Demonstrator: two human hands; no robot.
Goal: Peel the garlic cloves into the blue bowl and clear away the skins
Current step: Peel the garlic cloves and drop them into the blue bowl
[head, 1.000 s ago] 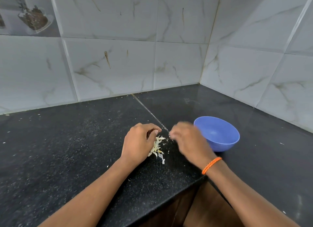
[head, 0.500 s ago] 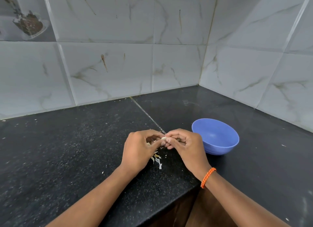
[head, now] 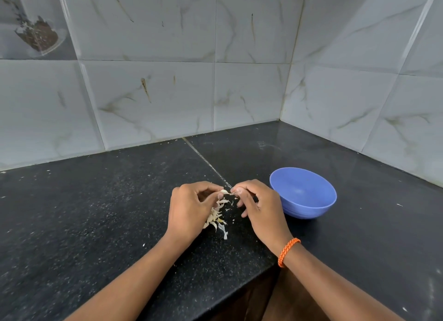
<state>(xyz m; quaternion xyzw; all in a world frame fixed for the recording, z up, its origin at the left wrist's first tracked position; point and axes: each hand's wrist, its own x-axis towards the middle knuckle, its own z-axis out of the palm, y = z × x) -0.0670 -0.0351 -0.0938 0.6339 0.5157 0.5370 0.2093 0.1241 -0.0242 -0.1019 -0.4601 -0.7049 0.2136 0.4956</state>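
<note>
Facing plain blue bowl [head: 303,193]; lettering unseen

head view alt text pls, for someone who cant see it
Two bare hands peel a garlic clove over a black counter: the left hand holds it, the right hand pinches its skin. A pile of skins lies below, a blue bowl to the right.

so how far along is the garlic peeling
Partly done: a pile of loose skins already lies on the black counter. In hand: the left hand pinches a garlic clove while the right hand pulls skin off it. Left: no cloves show in the blue bowl, and the skins are uncleared.
</note>
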